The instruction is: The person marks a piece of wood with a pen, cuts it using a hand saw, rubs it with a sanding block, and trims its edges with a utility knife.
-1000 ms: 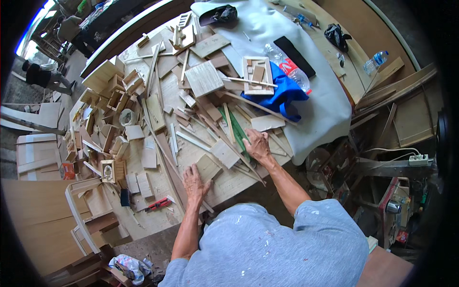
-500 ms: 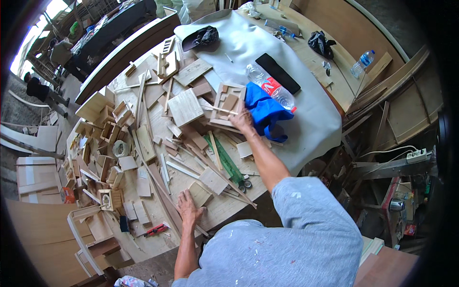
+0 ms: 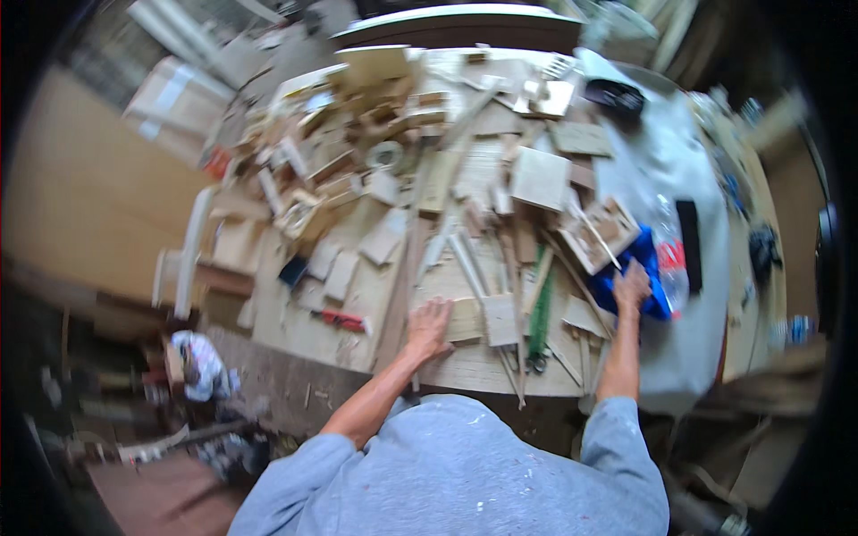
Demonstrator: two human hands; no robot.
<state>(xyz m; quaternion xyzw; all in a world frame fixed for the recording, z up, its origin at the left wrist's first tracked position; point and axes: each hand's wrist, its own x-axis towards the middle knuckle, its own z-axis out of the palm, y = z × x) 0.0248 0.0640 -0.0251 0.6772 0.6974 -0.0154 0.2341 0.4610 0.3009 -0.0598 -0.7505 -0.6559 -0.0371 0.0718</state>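
My left hand [image 3: 431,329] lies flat with its fingers spread on the worktable, beside a small pale wooden block [image 3: 464,322]. My right hand [image 3: 631,284] is closed at the near end of a thin wooden stick [image 3: 601,236], its fingertips partly hidden by blur. Under the stick, a shallow wooden box [image 3: 610,223] with inner pieces sits tilted next to the right fingers. Crumpled blue cloth [image 3: 651,259] lies under and around that hand. A square wooden board [image 3: 540,178] rests just left of the box.
Wood offcuts and small box-like pieces crowd the table's left side, with a roll of tape [image 3: 385,156] among them. A red utility knife [image 3: 341,321] lies near the front edge. A plastic bottle [image 3: 670,259] and a black strip [image 3: 689,246] lie on the white sheet [image 3: 706,330] at right.
The view has swung left, so the table appears turned and blurred. My left hand still lies flat on the table. The right hand stays at the stick's end by the shallow box.
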